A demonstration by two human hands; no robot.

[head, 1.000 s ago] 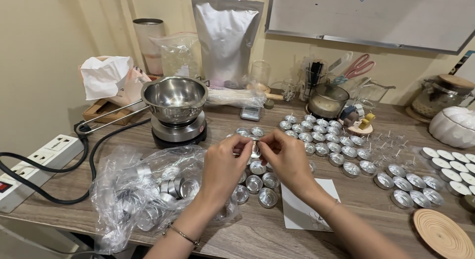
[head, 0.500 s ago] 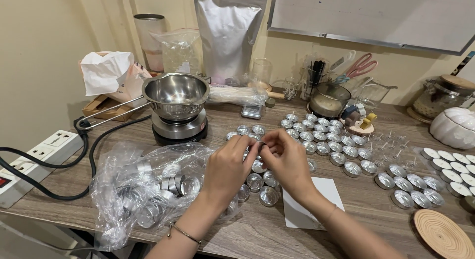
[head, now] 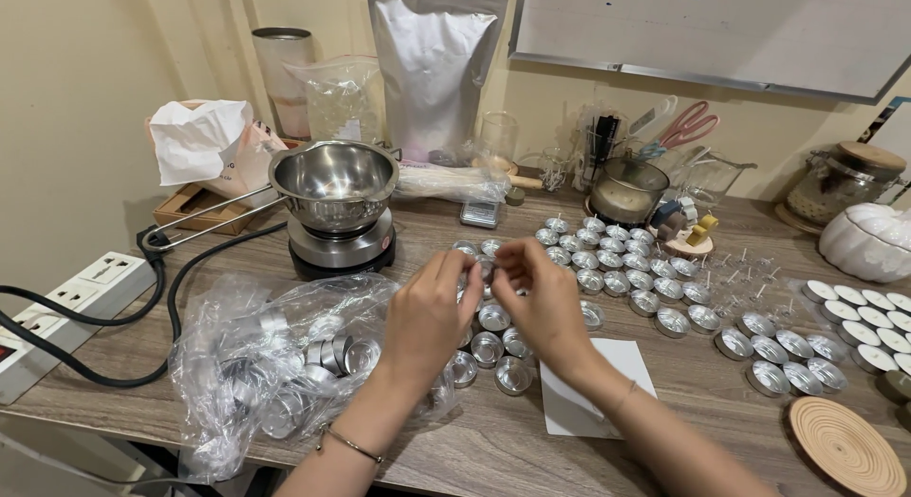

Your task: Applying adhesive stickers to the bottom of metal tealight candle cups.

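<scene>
Both pinched on one small metal cup [head: 484, 266], left hand [head: 427, 317] and right hand [head: 541, 302]; may slip, scattering loose cups [head: 493, 345] below

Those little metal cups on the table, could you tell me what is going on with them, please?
A person's left hand and right hand meet above a cluster of small metal cups, pinching something small I cannot make out. More cups sit in a clear plastic bag to the left, and rows of cups with wicks stand to the right on the wooden table.
</scene>
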